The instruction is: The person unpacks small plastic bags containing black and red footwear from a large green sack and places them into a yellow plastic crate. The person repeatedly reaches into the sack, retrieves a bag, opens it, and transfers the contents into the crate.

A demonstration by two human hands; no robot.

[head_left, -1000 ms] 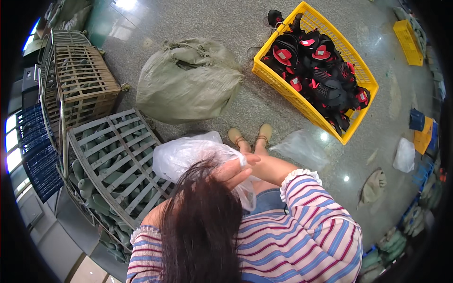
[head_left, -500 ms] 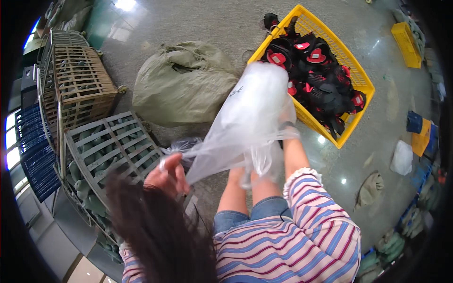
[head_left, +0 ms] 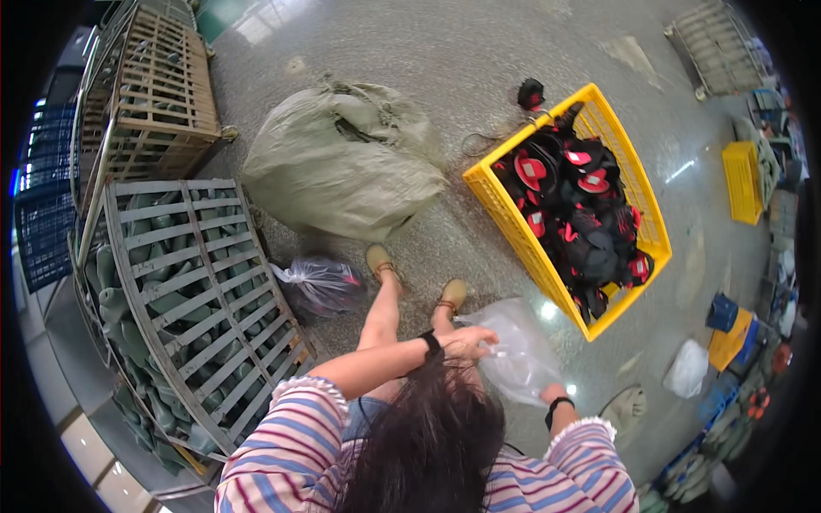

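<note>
A clear plastic bag point(head_left: 517, 352) is stretched between my two hands in front of my legs, low and to the right. My left hand point(head_left: 466, 342), crossing over from the left, grips its near-left side. At the bag's lower right edge, my right hand point(head_left: 554, 394) pinches the film. Beyond it stands a yellow crate point(head_left: 532, 248) heaped with black-and-red shoe parts point(head_left: 590, 235), apart from both hands. A knotted clear bag point(head_left: 325, 286) with dark contents lies on the floor left of my feet. Long hair hides part of my left wrist area.
A big greenish woven sack point(head_left: 342, 171) sits ahead of my feet. Slatted racks point(head_left: 201, 295) full of grey-green shoe lasts line the left side. One black-and-red piece point(head_left: 530, 94) lies beyond the crate. At right are a smaller yellow crate point(head_left: 742, 182) and a white bag point(head_left: 687, 369).
The plastic bag has come down from beside the crate toward my lower right. My left hand has swung rightward onto it; my right hand has drawn back nearer my body. The view has shifted.
</note>
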